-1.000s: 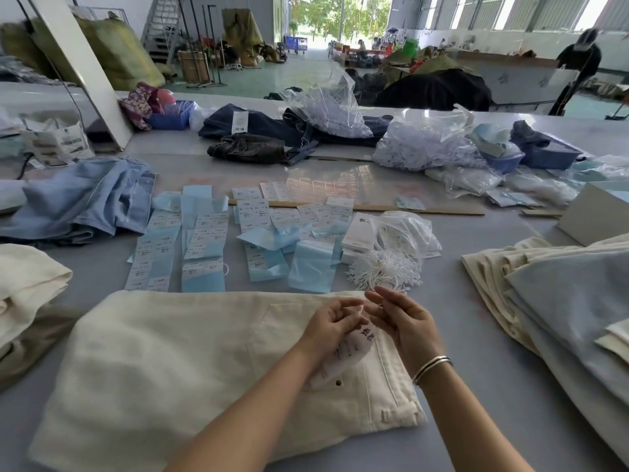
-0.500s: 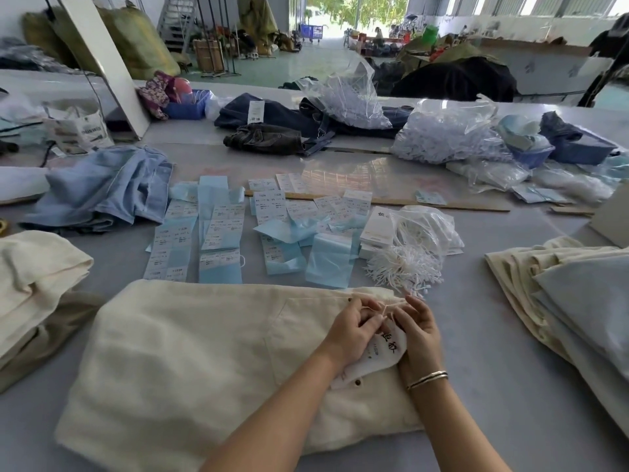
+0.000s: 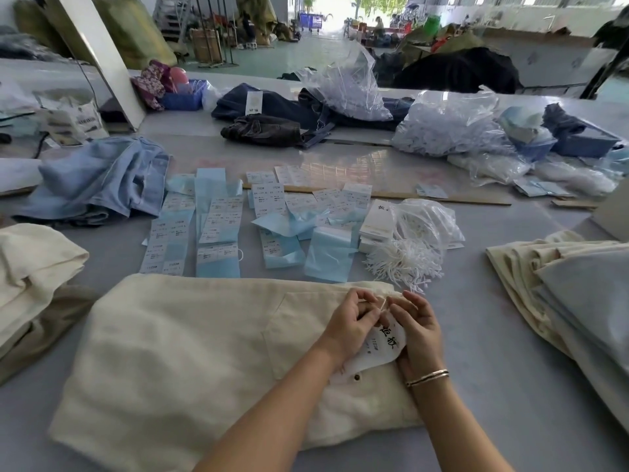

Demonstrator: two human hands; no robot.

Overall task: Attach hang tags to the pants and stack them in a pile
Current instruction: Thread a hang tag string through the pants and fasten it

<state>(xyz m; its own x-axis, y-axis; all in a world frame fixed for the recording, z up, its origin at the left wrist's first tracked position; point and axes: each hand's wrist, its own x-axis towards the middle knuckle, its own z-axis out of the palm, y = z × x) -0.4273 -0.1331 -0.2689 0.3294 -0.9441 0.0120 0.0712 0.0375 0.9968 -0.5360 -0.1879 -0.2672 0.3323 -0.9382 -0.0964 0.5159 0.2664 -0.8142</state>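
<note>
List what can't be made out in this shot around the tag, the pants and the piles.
All in the head view:
- String: fingers of the left hand and right hand hide whether it is through the waistband.
- Hang tag: its sides lie under both hands.
- Pants: the forearms cover part of them.
- Right pile: cut off by the frame edge.
- Label sheets: print too small to read.
</note>
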